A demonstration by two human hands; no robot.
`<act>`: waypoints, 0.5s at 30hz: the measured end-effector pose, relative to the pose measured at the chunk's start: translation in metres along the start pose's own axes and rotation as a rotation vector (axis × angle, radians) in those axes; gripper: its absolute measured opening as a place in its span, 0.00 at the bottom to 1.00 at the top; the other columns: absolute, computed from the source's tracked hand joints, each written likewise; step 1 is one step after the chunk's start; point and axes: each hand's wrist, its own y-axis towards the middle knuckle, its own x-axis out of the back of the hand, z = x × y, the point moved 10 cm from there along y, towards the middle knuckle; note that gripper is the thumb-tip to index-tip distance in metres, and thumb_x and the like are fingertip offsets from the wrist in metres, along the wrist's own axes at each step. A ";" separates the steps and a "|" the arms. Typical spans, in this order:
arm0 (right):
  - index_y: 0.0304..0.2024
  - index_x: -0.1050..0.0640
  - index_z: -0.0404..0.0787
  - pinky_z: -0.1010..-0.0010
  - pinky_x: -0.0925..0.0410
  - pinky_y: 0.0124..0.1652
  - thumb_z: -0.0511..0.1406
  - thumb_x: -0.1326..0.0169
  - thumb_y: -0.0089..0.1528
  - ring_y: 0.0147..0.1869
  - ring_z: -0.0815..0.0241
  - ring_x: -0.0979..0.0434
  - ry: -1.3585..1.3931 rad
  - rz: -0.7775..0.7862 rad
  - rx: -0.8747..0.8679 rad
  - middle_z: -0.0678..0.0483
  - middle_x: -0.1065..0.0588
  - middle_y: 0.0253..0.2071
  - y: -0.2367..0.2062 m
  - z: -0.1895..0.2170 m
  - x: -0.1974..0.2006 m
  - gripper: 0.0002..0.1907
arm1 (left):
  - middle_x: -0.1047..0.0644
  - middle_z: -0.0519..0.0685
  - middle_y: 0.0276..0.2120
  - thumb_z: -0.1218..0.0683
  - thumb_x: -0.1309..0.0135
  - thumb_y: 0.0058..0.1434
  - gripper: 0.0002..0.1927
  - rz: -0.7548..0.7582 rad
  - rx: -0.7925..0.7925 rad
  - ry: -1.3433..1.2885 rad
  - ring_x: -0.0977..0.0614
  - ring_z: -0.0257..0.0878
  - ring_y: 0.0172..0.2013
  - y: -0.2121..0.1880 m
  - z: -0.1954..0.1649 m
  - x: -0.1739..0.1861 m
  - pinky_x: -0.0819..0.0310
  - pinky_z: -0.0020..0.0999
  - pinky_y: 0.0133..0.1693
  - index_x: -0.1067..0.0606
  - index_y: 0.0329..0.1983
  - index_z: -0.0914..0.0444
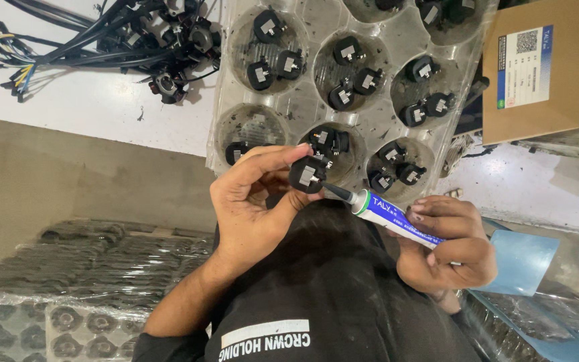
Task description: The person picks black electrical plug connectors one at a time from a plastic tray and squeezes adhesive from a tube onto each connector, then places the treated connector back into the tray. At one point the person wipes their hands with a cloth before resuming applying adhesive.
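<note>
Fingers [273, 161] of the left hand [249, 208] pinch a small black part [307, 174] over the clear tray [376, 124]. Right hand [447, 245] is clenched around a white-and-blue tube [397, 220]; its long axis slants up-left, with the dark nozzle touching the part's lower right edge. White bench [95, 107] lies beyond.

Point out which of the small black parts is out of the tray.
The black part pinched in the left hand, touched by the tube nozzle; the others sit in tray wells.
</note>
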 end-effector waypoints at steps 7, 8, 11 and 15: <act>0.28 0.37 0.41 0.55 0.21 0.44 0.19 0.32 0.50 0.42 0.48 0.19 -0.054 0.039 0.058 0.46 0.25 0.32 0.009 0.008 -0.008 0.26 | 0.25 0.53 0.57 0.73 0.40 0.62 0.22 0.026 0.015 0.059 0.16 0.38 0.50 0.002 -0.001 -0.001 0.13 0.33 0.53 0.24 0.60 0.70; 0.27 0.36 0.41 0.54 0.21 0.43 0.19 0.34 0.50 0.40 0.48 0.20 -0.044 0.058 0.083 0.45 0.24 0.32 0.011 0.007 -0.007 0.24 | 0.25 0.53 0.56 0.74 0.41 0.62 0.23 0.033 0.028 0.061 0.16 0.38 0.50 0.002 0.000 -0.001 0.13 0.32 0.53 0.24 0.60 0.70; 0.25 0.36 0.39 0.53 0.22 0.40 0.18 0.39 0.48 0.36 0.50 0.21 -0.021 0.088 0.147 0.44 0.24 0.31 0.015 0.006 -0.005 0.20 | 0.25 0.52 0.56 0.74 0.42 0.61 0.24 0.055 0.052 0.057 0.16 0.38 0.50 0.003 0.005 -0.003 0.13 0.32 0.53 0.25 0.60 0.70; 0.24 0.37 0.39 0.54 0.22 0.38 0.18 0.37 0.47 0.34 0.51 0.21 -0.021 0.061 0.169 0.44 0.25 0.29 0.013 0.006 -0.004 0.22 | 0.25 0.52 0.57 0.75 0.42 0.62 0.24 0.071 0.075 0.019 0.16 0.38 0.52 0.004 0.009 -0.004 0.14 0.32 0.54 0.25 0.61 0.70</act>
